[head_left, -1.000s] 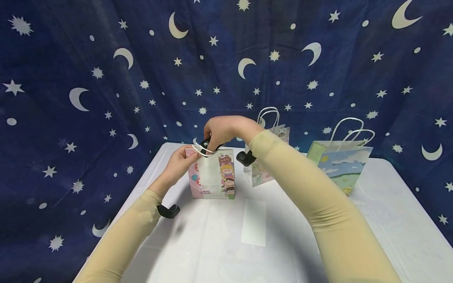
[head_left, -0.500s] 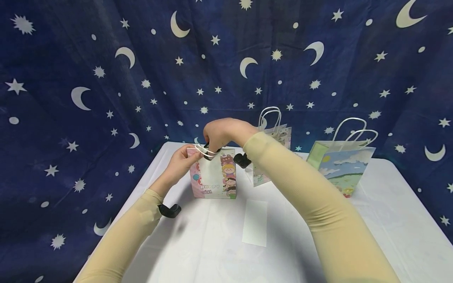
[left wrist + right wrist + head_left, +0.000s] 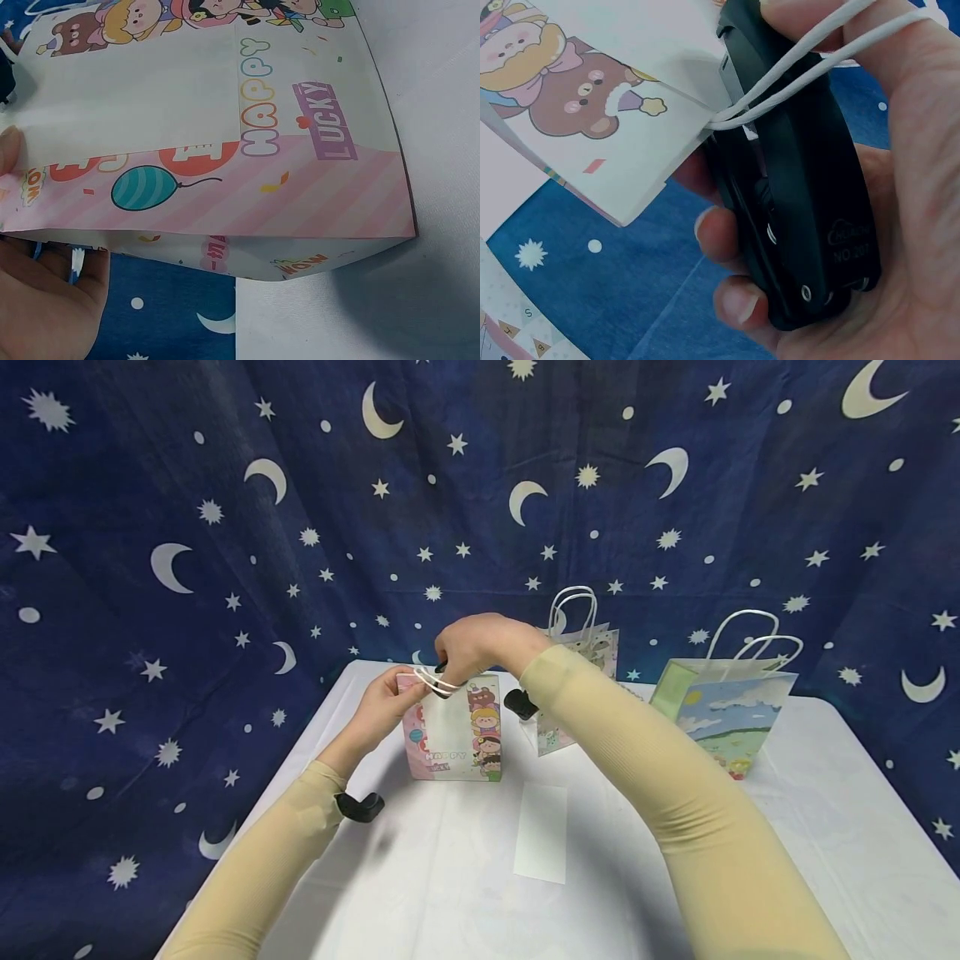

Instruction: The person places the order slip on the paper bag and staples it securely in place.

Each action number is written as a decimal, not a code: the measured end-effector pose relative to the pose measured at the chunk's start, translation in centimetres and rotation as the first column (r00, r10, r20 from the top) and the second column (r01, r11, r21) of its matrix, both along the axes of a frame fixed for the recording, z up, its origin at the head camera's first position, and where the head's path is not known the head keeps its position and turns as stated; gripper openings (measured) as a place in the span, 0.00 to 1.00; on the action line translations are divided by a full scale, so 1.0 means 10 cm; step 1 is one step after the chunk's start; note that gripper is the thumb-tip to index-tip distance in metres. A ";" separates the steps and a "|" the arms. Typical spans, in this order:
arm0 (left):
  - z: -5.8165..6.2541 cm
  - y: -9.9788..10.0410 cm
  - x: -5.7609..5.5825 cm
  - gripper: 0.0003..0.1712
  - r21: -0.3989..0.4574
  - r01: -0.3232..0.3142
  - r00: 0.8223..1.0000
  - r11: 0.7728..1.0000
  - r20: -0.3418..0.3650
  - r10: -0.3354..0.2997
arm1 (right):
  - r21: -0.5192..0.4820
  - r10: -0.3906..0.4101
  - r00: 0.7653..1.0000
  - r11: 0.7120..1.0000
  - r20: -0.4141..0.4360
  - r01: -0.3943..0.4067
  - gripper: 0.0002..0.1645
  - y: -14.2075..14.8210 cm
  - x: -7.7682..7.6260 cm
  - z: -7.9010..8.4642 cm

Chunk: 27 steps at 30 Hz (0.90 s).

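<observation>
A pink and white cartoon-printed paper gift bag stands upright on the white-covered table, a plain white paper strip lying over its front. My left hand pinches the bag's top left edge, thumb in front and fingers behind. In my right hand I grip a black stapler, its jaws straddling the bag's top edge and the strip. The bag's white cord handles pass across the stapler. From the head view the stapler is mostly hidden behind my right hand.
A loose white paper strip lies on the table in front. Behind my right arm stands a second gift bag, partly covered. Farther right is a landscape-printed gift bag with raised handles. A dark blue star-and-moon curtain hangs behind.
My right hand and the stapler have lowered slightly at the bag's top edge, and less of the stapler shows. My left hand keeps its hold on the bag.
</observation>
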<state>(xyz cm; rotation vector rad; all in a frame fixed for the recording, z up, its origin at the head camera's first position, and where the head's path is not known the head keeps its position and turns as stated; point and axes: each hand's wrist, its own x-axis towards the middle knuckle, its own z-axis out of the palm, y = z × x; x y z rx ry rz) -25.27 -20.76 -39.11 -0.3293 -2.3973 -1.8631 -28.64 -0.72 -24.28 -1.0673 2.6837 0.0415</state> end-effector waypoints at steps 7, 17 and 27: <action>0.00 -0.01 0.01 0.11 0.000 -0.002 1.000 1.000 -0.002 0.002 | 0.030 -0.002 1.000 1.000 -0.009 0.002 0.30 -0.01 0.01 -0.03; 0.01 0.00 0.01 0.13 -0.008 0.003 1.000 1.000 0.012 -0.002 | 0.043 -0.017 0.999 0.999 -0.031 0.018 0.25 -0.03 0.04 -0.02; 0.02 0.00 0.01 0.12 -0.004 0.013 1.000 1.000 0.009 -0.013 | 0.039 0.017 1.000 0.999 -0.017 -0.016 0.18 -0.07 0.06 -0.01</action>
